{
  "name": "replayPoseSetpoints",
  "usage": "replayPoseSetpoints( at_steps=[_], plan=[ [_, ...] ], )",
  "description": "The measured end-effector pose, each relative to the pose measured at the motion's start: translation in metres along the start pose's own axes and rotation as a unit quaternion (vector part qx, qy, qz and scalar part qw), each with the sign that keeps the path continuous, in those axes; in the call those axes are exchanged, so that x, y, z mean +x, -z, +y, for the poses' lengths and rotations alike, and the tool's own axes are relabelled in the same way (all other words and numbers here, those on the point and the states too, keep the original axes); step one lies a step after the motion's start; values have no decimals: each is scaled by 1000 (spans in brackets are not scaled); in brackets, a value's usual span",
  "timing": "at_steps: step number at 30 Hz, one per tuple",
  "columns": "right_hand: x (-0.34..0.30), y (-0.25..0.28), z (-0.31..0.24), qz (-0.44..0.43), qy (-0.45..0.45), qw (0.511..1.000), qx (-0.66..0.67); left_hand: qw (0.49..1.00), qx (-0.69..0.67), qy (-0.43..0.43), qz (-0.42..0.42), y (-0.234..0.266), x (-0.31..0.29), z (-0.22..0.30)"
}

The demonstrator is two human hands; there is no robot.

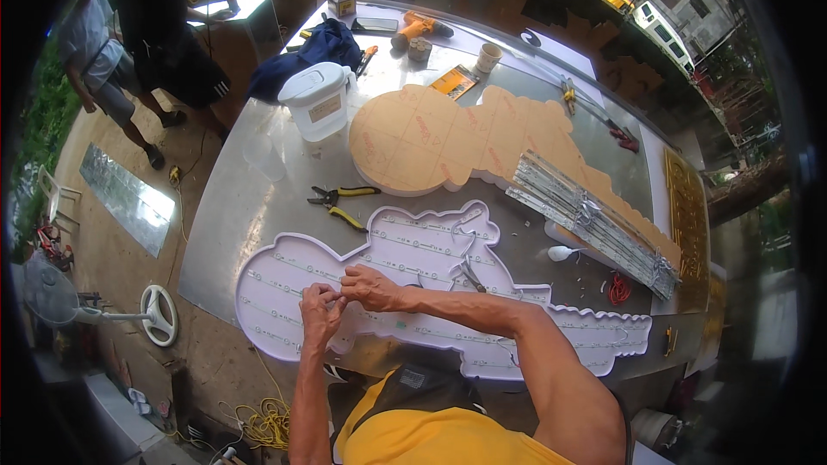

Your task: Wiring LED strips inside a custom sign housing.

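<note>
A shallow white sign shell [413, 245] with a wavy raised rim lies on the metal table, rows of LED strips [426, 247] running across its floor. Over its left part my left hand [320, 313] and my right hand [372, 288] meet with fingertips pinched together. Whatever they pinch is too small to make out; it may be a wire end. Beyond the shell's edge lie yellow-and-black wire strippers [342, 198], jaws to the left. Inside the shell, right of my right hand, rests a pair of pliers [470, 274] near loose white wires.
A tan paper-covered cutout [422, 133] lies behind the shell, with a bundle of LED strips [586, 217] partly over it. Around them are a lidded plastic container [317, 103], an orange drill [420, 27], red wire [618, 289] and a white squeeze bottle [562, 253]. Two people stand far left.
</note>
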State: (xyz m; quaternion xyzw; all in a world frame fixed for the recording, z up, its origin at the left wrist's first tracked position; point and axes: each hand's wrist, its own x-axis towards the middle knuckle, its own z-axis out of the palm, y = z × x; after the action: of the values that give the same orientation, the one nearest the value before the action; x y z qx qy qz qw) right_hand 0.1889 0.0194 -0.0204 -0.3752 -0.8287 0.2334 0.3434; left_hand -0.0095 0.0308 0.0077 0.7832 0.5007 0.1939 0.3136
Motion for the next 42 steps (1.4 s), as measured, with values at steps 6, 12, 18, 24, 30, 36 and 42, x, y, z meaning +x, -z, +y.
replayPoseSetpoints(
  at_steps=[6, 12, 18, 24, 30, 36, 42],
  plan=[
    [-1, 3, 1, 7, 24, 1000, -15, 996, 45, 3, -80, 2, 9, 0],
    [1, 2, 2, -12, 51, 998, -43, 988, 26, 55, -144, 2, 16, -18],
    [-5, 6, 7, -35, 67, 996, -57, 986, -10, 94, -134, 0, 18, -10],
    [-2, 11, 6, -46, 41, 997, -38, 982, -19, 134, -130, 4, 20, 1],
    [0, 13, 5, -71, 73, 993, -53, 977, -24, 169, -128, 1, 21, -3],
    [-3, 11, -3, -74, 68, 994, -49, 975, -21, 177, -131, 1, 20, 1],
    [-2, 10, 3, -77, 43, 996, -16, 979, -17, 161, -126, -1, 21, 0]
  ],
)
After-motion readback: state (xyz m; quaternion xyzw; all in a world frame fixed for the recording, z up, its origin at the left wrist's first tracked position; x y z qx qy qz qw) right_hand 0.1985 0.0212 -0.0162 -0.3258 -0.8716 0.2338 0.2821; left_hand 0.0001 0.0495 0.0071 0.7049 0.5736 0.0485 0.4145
